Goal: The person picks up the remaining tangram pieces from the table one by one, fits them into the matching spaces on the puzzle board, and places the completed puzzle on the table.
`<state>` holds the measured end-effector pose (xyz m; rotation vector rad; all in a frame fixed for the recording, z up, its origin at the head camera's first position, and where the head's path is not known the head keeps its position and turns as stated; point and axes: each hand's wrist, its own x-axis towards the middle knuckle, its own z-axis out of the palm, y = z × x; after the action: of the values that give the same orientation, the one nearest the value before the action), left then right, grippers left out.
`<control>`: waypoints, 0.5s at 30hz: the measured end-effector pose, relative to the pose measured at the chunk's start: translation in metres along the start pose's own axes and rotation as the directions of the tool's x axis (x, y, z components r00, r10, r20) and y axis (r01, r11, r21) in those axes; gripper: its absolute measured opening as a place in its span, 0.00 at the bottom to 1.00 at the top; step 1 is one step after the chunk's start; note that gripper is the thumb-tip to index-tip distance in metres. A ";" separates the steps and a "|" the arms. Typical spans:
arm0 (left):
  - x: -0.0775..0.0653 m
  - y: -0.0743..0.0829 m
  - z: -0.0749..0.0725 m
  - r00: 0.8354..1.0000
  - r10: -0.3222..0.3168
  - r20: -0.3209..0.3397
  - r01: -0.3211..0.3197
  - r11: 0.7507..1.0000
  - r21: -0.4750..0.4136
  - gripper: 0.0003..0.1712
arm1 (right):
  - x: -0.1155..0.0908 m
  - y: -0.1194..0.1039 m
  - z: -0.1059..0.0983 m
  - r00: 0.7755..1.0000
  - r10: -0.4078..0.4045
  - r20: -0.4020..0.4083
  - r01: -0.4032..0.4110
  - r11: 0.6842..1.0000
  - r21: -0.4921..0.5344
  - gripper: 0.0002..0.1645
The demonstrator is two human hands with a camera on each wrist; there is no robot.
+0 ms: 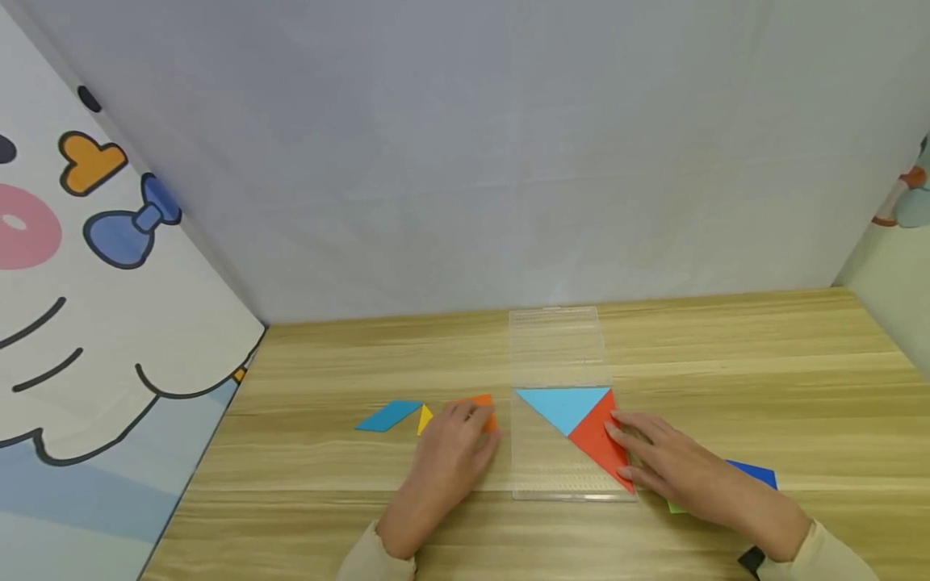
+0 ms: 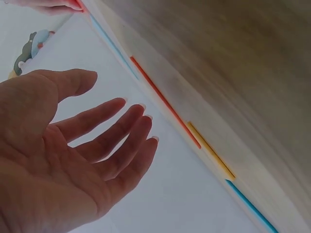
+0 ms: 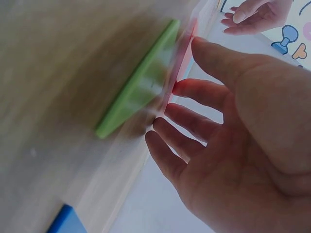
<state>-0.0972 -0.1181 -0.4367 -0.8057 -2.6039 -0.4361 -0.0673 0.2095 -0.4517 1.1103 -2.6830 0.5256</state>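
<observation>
My left hand (image 1: 450, 456) is over an orange piece (image 1: 488, 401), partly covering it. In the left wrist view its loosely bent fingers (image 2: 124, 141) hold nothing and are apart from the pieces. A yellow piece (image 1: 425, 420) and a blue parallelogram (image 1: 388, 415) lie to its left. My right hand (image 1: 676, 460) rests its fingertips along the right edge of a red triangle (image 1: 603, 442), fingers extended. The triangle lies in a clear plastic tray (image 1: 538, 472), beside a light blue triangle (image 1: 567, 406).
The clear lid part (image 1: 559, 347) lies flat behind the tray. A green piece (image 3: 141, 82) and a dark blue piece (image 1: 756, 471) lie by the right hand, partly hidden under it in the head view. A black object (image 1: 751, 558) is near the right sleeve. A pale curtain (image 1: 508, 161) stands behind the table.
</observation>
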 end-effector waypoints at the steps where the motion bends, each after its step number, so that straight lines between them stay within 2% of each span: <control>1: -0.001 -0.001 -0.001 1.000 -0.007 -0.006 0.007 1.000 0.005 0.14 | 0.000 0.000 0.000 1.000 0.002 0.002 -0.002 1.000 0.001 0.31; 6: -0.003 -0.004 -0.003 0.999 -0.035 -0.035 0.036 0.999 0.030 0.15 | 0.000 -0.002 -0.002 1.000 0.011 0.002 -0.011 1.000 0.001 0.31; 15: -0.008 -0.013 -0.001 0.996 -0.076 -0.048 0.079 0.995 0.064 0.13 | 0.000 -0.002 -0.001 1.000 0.013 0.006 -0.013 1.000 -0.001 0.31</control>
<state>-0.0984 -0.1329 -0.4419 -0.6675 -2.5995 -0.3839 -0.0657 0.2086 -0.4504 1.0964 -2.6968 0.5244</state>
